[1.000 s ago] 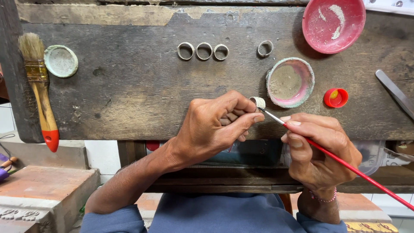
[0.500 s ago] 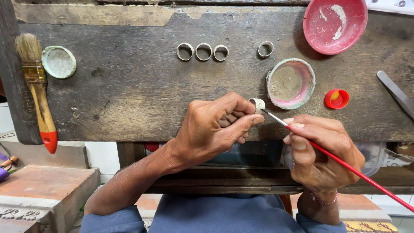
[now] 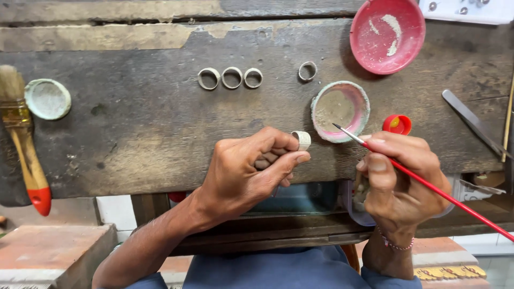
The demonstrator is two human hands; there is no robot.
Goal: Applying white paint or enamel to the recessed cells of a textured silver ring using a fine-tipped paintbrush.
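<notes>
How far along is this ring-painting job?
Four rings already lie in a row on the wooden bench, looking coated. The left hand pinches a fifth ring, while the right hand points a thin red brush toward the small dish. No other untreated rings are visible.

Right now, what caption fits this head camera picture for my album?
Left hand holds a ring while right hand aims a thin red brush at a paste dish.

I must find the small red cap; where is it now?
In the head view, the small red cap lies on the wooden bench, right of the pink-rimmed dish and just above the right hand.
</notes>
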